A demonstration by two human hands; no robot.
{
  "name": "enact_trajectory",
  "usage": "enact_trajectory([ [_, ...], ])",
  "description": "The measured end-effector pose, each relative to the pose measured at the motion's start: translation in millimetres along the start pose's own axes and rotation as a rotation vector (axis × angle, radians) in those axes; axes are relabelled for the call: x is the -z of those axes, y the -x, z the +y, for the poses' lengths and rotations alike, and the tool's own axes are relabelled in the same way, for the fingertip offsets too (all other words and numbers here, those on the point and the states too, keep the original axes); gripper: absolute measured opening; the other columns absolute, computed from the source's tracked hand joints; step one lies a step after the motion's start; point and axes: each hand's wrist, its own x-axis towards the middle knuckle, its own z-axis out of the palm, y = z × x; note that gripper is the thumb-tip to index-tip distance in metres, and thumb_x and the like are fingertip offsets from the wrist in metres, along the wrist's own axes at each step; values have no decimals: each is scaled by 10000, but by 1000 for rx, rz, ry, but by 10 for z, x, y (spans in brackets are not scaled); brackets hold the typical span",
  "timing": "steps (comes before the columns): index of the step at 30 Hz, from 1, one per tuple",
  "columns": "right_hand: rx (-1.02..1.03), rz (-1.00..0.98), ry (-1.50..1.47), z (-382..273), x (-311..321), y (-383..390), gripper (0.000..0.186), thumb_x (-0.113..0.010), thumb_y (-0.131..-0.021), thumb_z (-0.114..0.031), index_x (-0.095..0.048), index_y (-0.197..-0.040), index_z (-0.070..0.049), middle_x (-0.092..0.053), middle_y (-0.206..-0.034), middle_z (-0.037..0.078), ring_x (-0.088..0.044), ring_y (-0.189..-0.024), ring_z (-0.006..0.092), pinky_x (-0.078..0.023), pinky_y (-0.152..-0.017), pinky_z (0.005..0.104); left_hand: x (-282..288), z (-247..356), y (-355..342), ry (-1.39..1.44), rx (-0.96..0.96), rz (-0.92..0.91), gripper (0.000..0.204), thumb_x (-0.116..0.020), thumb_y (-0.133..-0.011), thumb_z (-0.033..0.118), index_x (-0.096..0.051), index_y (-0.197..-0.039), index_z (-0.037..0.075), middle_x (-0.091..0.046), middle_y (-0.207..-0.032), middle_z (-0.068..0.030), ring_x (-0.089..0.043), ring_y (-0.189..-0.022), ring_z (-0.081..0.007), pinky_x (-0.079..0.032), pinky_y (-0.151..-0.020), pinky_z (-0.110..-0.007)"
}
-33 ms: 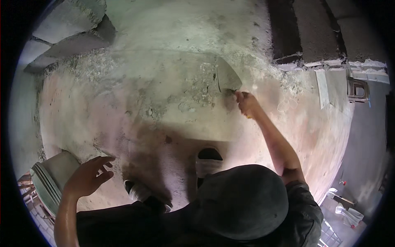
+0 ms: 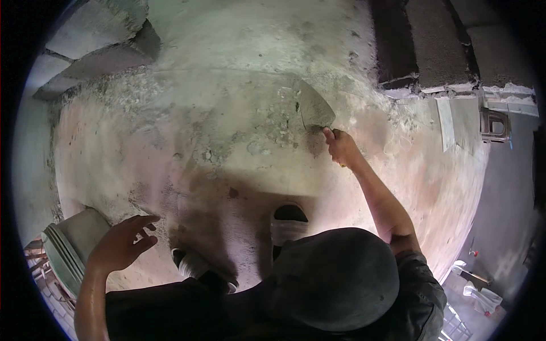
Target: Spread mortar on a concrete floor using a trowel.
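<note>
My right hand [image 2: 343,149] is closed around the handle of a trowel [image 2: 317,107], arm stretched forward. The grey blade lies low over or against the floor [image 2: 233,91], beside a patch of small crumbs and rubble [image 2: 273,122]; whether it touches cannot be told. Most of the handle is hidden in my fist. At the left, my left hand [image 2: 120,243] hangs in the air with fingers loosely spread, holding nothing. Closest to it is a pale green-grey bucket [image 2: 85,230] with a ridged rim.
Grey blocks [image 2: 105,57] are piled at the far left. More dark blocks [image 2: 438,45] stand at the far right, near a small brown stool [image 2: 496,125]. My feet [image 2: 290,224] are on the floor just in front of me.
The trowel and my right hand have shifted very slightly, with the blade a little changed in angle. My left hand stays where it was.
</note>
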Motion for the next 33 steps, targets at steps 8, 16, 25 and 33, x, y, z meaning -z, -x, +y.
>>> enact_trajectory([
  [8,148,211,266,-257,197,196,351,-577,-975,-311,-578,-931,37,-656,-912,322,-637,-920,491,-505,-779,541,3,28,-11,-19,24,-3,458,-667,-950,281,-579,-1363,102,-687,-1115,-146,-680,-954,-254,-530,-833,-389],
  [16,380,344,444,-167,-477,-7,495,-596,-931,-212,-428,-1326,34,-627,-1082,319,-638,-901,495,-523,-788,533,10,46,-6,-17,14,-6,454,-663,-955,281,-575,-1366,109,-683,-1141,-138,-678,-969,-248,-530,-851,-386],
  [25,303,94,75,-368,-1134,1158,547,-512,-981,-200,-357,-1440,52,-560,-1259,363,-621,-1026,516,-516,-882,528,0,-43,5,12,9,-22,463,-666,-953,259,-566,-1375,100,-681,-1154,-129,-677,-964,-235,-532,-853,-373],
  [33,177,378,-95,-238,-1109,892,609,-518,-981,-239,-317,-1469,66,-560,-1244,382,-597,-1085,526,-505,-904,515,-16,37,29,-2,10,-40,471,-658,-958,243,-551,-1393,99,-683,-1178,-119,-674,-969,-222,-527,-863,-366],
])
